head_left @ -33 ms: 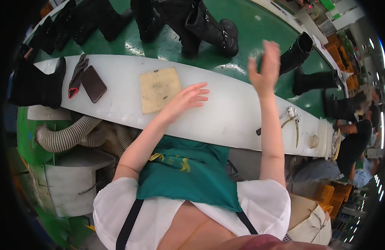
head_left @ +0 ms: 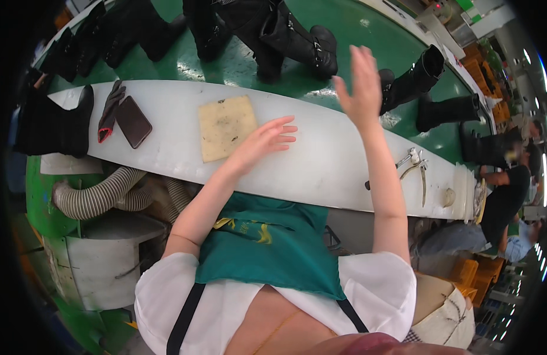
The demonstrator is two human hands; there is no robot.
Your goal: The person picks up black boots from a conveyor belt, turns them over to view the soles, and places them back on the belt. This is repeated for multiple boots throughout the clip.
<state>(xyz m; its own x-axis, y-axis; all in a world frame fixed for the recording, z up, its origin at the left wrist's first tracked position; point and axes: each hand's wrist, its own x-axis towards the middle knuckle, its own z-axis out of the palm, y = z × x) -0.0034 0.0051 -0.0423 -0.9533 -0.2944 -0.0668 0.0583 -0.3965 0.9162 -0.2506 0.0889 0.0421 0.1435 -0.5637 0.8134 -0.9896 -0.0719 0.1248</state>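
Note:
My right hand (head_left: 361,89) reaches past the far edge of the white table, over the green belt, with its fingers stretched out and nothing in them. Just right of it stands a black buckled boot (head_left: 412,81), and a gap to the fingers seems to remain. To the left is another black boot with straps and a buckle (head_left: 321,56). Over the white table (head_left: 321,160) my left hand (head_left: 267,142) is open, empty, fingers spread. Its wrist overlaps the corner of a square yellowish pad (head_left: 226,127) with dark smudges; whether it touches the pad I cannot tell.
More black boots (head_left: 152,32) line the belt (head_left: 359,26). At the table's left are a black boot (head_left: 54,124), a grey glove (head_left: 111,109) and a phone (head_left: 133,122). A hammer (head_left: 412,157) and pincers (head_left: 423,168) lie right. Another person (head_left: 504,195) works further right.
My right hand has shifted left and a little farther out over the belt. My left hand stays in place over the table.

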